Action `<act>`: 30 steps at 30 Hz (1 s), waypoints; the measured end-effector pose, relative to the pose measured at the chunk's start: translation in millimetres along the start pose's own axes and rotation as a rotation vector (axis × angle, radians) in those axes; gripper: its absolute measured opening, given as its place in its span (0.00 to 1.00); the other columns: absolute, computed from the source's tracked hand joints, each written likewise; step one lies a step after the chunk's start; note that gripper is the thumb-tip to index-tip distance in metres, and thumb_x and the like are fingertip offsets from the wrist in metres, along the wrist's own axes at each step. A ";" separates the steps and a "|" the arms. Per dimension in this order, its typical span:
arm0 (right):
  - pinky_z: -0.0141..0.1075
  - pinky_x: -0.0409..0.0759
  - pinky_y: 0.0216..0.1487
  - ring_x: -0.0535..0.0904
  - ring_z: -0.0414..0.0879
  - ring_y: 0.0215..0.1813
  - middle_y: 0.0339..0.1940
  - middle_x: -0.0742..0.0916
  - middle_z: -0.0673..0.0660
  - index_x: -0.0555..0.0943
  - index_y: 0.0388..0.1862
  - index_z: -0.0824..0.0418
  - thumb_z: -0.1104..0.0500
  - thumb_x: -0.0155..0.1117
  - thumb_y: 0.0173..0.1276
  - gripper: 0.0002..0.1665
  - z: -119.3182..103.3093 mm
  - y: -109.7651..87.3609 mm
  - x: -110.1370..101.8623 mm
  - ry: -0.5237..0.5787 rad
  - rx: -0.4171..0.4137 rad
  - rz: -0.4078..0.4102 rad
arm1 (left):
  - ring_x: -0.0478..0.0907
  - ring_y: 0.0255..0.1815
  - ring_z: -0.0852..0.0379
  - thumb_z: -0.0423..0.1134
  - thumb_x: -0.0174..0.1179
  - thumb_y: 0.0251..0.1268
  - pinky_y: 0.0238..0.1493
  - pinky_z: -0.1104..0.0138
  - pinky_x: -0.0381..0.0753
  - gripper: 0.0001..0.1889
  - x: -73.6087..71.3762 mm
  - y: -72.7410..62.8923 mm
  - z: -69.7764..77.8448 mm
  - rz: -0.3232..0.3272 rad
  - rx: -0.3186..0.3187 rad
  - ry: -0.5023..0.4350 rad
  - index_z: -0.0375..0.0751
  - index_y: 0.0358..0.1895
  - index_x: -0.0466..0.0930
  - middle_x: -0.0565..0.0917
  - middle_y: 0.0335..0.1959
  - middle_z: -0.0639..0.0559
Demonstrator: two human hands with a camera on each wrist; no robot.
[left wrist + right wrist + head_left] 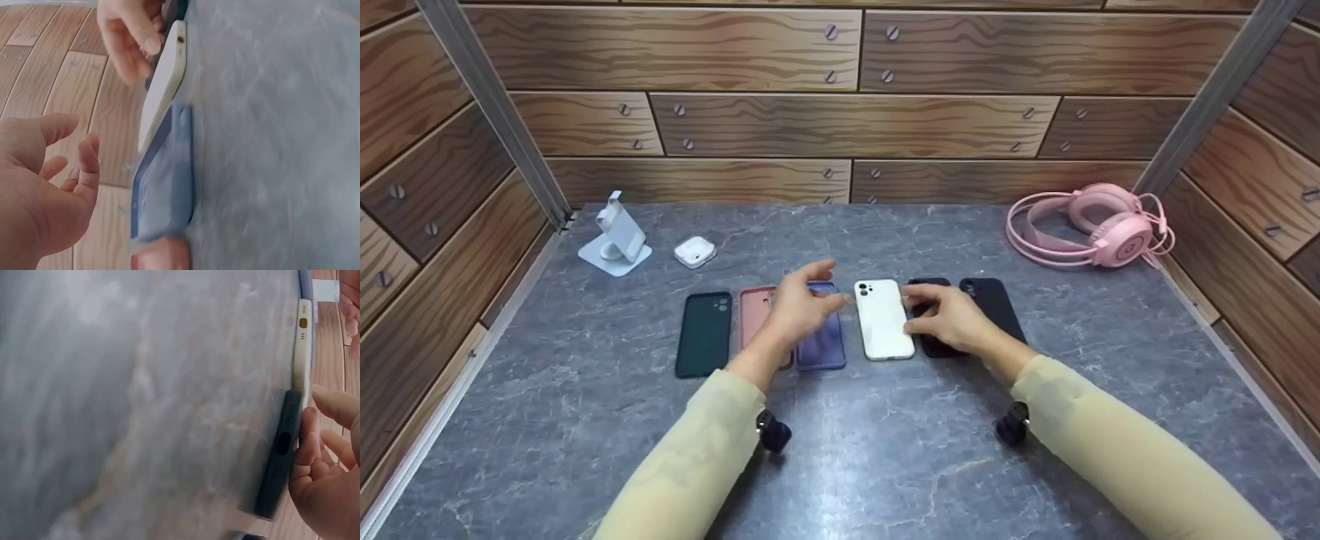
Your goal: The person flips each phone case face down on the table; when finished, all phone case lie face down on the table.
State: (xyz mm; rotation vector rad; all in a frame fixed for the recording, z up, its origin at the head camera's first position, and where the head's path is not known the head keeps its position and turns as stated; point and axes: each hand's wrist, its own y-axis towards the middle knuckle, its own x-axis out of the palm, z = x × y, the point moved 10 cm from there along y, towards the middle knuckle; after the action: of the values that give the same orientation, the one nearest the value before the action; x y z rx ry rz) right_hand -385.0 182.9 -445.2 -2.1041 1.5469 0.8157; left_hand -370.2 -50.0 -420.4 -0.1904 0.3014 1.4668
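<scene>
A white phone [883, 326] lies flat, back side up, in the middle of a row on the table. My right hand [952, 319] is at its right edge, fingertips and thumb close along that side, the palm over a dark phone case [936, 347]. My left hand [800, 306] hovers above a purple-blue phone case [823, 345] with fingers loosely bent and nothing between them. A pink phone case [753, 319] sits left of that, partly hidden by the left hand. In the left wrist view, the right hand's fingers hang beside the white phone [163, 84].
A dark green case [703, 337] is at the row's left end, a black case [997, 304] at its right end. Behind them stand a white charging stand [619, 236] and a small white earbud case [695, 252]. Pink headphones [1110, 232] lie at the back right.
</scene>
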 end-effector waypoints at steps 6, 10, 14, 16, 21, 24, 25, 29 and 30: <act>0.35 0.80 0.47 0.85 0.51 0.45 0.54 0.89 0.61 0.79 0.72 0.66 0.64 0.77 0.67 0.35 -10.6 -2.2 -11.9 0.012 -0.025 0.053 | 0.82 0.53 0.45 0.33 0.73 0.67 0.48 0.59 0.85 0.32 -28.5 -2.9 -6.7 0.044 -0.005 0.025 0.41 0.74 0.77 0.82 0.63 0.37; 0.32 0.80 0.45 0.84 0.50 0.45 0.53 0.89 0.63 0.78 0.72 0.68 0.64 0.76 0.68 0.34 -22.4 -1.4 -10.6 0.047 -0.050 0.057 | 0.79 0.53 0.47 0.34 0.73 0.68 0.49 0.60 0.82 0.31 -41.4 -5.8 -14.6 0.053 -0.015 0.041 0.41 0.74 0.77 0.82 0.61 0.36; 0.29 0.78 0.40 0.82 0.48 0.40 0.53 0.89 0.66 0.78 0.72 0.70 0.65 0.76 0.68 0.35 -34.8 1.4 -0.7 0.087 -0.073 0.035 | 0.78 0.55 0.47 0.33 0.73 0.68 0.53 0.59 0.82 0.31 -49.2 -8.0 -24.0 0.051 -0.023 0.045 0.38 0.74 0.77 0.83 0.59 0.35; 0.28 0.78 0.37 0.81 0.46 0.38 0.52 0.89 0.65 0.78 0.72 0.70 0.66 0.76 0.67 0.35 -40.9 3.3 5.0 0.106 -0.086 0.032 | 0.80 0.55 0.46 0.31 0.73 0.67 0.54 0.59 0.82 0.31 -52.1 -8.8 -29.2 0.053 -0.026 0.045 0.35 0.73 0.77 0.84 0.57 0.35; 0.28 0.80 0.37 0.86 0.50 0.40 0.50 0.89 0.63 0.78 0.72 0.69 0.67 0.77 0.66 0.35 -56.6 6.8 22.6 0.155 -0.111 0.025 | 0.82 0.55 0.46 0.31 0.73 0.67 0.45 0.65 0.83 0.30 -55.8 -10.8 -42.9 0.052 -0.053 0.056 0.33 0.72 0.77 0.84 0.53 0.38; 0.30 0.81 0.39 0.87 0.54 0.43 0.51 0.89 0.64 0.78 0.71 0.70 0.66 0.77 0.67 0.35 -64.0 10.7 36.2 0.172 -0.113 0.005 | 0.83 0.54 0.46 0.31 0.73 0.66 0.35 0.67 0.82 0.31 -55.4 -9.8 -50.9 0.044 -0.069 0.061 0.34 0.72 0.77 0.84 0.51 0.40; 0.31 0.82 0.40 0.87 0.55 0.44 0.51 0.89 0.64 0.78 0.72 0.69 0.65 0.77 0.67 0.35 -66.0 12.0 40.7 0.171 -0.109 -0.002 | 0.83 0.53 0.46 0.31 0.73 0.66 0.34 0.67 0.82 0.31 -55.2 -9.5 -53.4 0.041 -0.073 0.067 0.34 0.72 0.77 0.84 0.50 0.40; 0.36 0.83 0.46 0.86 0.55 0.46 0.51 0.90 0.61 0.78 0.72 0.68 0.64 0.78 0.67 0.36 -70.7 18.0 57.1 0.162 -0.084 -0.031 | 0.83 0.50 0.48 0.32 0.73 0.66 0.42 0.64 0.85 0.29 -54.9 -8.3 -62.1 0.036 -0.084 0.115 0.32 0.70 0.79 0.85 0.47 0.42; 0.37 0.83 0.47 0.86 0.54 0.46 0.51 0.90 0.60 0.78 0.73 0.67 0.64 0.77 0.67 0.36 -70.9 19.5 60.6 0.159 -0.077 -0.037 | 0.83 0.49 0.49 0.32 0.73 0.67 0.45 0.63 0.85 0.28 -54.9 -8.0 -63.7 0.035 -0.086 0.129 0.32 0.69 0.79 0.85 0.47 0.43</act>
State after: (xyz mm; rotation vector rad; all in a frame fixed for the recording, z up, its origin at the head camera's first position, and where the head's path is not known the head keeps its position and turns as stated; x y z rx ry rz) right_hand -375.1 89.0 -431.9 -2.2960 1.5729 0.7208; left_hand -371.9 -122.3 -463.9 -0.3512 0.3480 1.5058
